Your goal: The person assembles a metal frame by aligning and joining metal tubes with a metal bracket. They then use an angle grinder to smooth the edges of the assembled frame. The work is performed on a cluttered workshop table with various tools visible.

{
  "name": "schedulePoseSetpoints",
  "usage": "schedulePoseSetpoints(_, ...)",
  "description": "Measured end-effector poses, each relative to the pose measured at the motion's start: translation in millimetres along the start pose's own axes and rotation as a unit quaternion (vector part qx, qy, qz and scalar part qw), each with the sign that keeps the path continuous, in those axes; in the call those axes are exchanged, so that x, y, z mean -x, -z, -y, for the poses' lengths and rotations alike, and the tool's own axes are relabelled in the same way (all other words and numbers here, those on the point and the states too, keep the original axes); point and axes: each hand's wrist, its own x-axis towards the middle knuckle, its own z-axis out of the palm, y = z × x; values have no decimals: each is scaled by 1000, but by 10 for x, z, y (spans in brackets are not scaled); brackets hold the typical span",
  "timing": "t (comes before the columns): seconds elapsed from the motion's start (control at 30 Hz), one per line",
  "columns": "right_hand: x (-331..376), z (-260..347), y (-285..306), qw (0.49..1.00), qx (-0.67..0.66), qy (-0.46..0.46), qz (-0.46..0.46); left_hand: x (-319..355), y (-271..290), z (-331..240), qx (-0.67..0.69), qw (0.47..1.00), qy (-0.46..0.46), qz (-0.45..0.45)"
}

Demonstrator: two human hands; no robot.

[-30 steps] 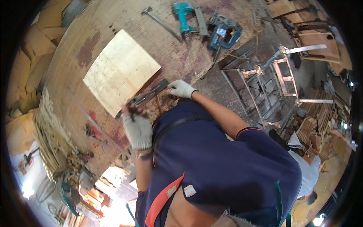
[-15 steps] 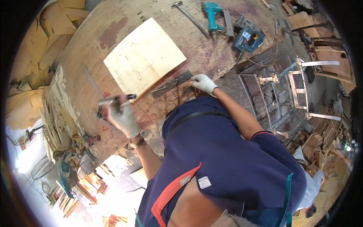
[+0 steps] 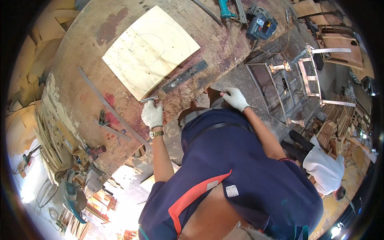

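My left hand (image 3: pixel 152 115), in a white glove with a wristwatch, grips a short metal rod (image 3: pixel 149 99) at the near edge of a pale plywood sheet (image 3: pixel 150 50) marked with drawn circles. A flat dark metal bar (image 3: pixel 185 76) lies on the worn wooden table (image 3: pixel 80 84) just right of that sheet. My right hand (image 3: pixel 235 98), also gloved, has curled fingers at the table's near edge, apart from the bar. I cannot make out anything in it.
A long thin metal strip (image 3: pixel 108 108) and a small clamp (image 3: pixel 102 118) lie left of my left hand. Blue power tools (image 3: pixel 260 24) sit at the far edge. A metal frame (image 3: pixel 288 80) stands to the right, with another person in a white shirt (image 3: pixel 325 169) and stacked wood (image 3: pixel 340 128).
My left hand has moved right with the metal rod to the plywood's near edge. My right hand has left the flat bar and drawn back to the table edge.
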Motion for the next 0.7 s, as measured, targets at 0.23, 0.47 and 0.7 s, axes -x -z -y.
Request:
schedulePoseSetpoints(0.23, 624, -338, 32, 996, 3, -72, -42, 590, 162, -1203, 311, 912, -245, -113)
schedulePoseSetpoints(0.47, 797, -860, 90, 993, 27, -11, -114, 60, -365, -2018, 395, 858, -185, -272)
schedulePoseSetpoints(0.7, 1292, -2196, 187, 977, -45, -162, -129, -664, -867, -1814, 602, 756, -168, -195)
